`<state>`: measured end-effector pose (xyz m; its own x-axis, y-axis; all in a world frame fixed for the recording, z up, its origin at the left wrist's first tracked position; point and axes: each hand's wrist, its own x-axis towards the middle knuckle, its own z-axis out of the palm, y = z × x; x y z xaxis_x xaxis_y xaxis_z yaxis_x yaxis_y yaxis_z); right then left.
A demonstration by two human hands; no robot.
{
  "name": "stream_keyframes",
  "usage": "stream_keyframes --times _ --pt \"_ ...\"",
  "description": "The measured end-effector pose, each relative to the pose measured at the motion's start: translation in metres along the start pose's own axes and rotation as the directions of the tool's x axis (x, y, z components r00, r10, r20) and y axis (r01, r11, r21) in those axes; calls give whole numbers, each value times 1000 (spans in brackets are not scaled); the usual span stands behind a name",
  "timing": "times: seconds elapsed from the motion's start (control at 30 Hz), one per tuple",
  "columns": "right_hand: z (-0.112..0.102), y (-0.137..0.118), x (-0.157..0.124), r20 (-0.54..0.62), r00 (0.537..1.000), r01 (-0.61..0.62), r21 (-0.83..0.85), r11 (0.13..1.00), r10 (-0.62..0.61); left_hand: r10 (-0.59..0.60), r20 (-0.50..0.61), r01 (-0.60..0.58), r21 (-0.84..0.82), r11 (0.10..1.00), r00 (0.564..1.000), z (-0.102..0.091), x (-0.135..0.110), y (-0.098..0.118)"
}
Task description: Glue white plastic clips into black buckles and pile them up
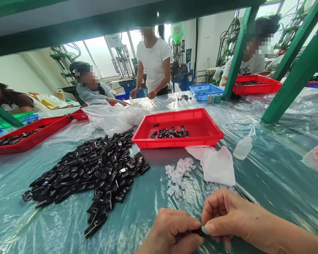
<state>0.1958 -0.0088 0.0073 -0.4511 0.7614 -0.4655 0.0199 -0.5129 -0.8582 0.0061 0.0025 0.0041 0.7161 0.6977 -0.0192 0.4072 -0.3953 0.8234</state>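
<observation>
My left hand (175, 231) is closed at the bottom centre, its thumb and fingers pinching a small black plastic part (200, 232), mostly hidden. Against it my right hand (225, 217) meets the left fingertips, thumb and forefinger pressed together; what lies under them is too covered to make out. Just beyond the hands lies a heap of small white plastic pieces (178, 176). Some small greyish pieces (214, 188) sit right behind my right hand, beside a folded white cloth (219, 167). To the left spreads a large pile of glossy black plastic parts (95, 169).
A red tray (177, 142) holding some black parts stands ahead. A translucent squeeze bottle (243, 148) is on the right. Plastic sheeting covers the green table (270, 176). Green posts (238, 53) rise at right. Several co-workers sit or stand across the table near another red tray (257, 88) and a blue tray (205, 90).
</observation>
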Motion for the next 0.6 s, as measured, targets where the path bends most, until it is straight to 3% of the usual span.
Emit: stream_keyframes --times 0.23,0.33,0.4,0.5,0.6 --pt "3 5 6 -2 1000 -16 61 998 16 18 23 -17 -11 1000 1000 1 -1 -9" --pt "3 7 12 -26 996 83 45 996 -82 -114 -89 95 -191 977 989 1 1 -11" --pt "2 7 16 -78 978 196 37 980 -192 -257 -154 180 -390 903 954 -3 3 -8" --pt "-2 3 19 -138 937 322 -12 947 -320 -385 -247 214 -518 828 889 -22 10 3" --pt "-5 2 21 -160 921 346 -79 935 -355 -354 -355 220 -367 904 865 -53 24 14"
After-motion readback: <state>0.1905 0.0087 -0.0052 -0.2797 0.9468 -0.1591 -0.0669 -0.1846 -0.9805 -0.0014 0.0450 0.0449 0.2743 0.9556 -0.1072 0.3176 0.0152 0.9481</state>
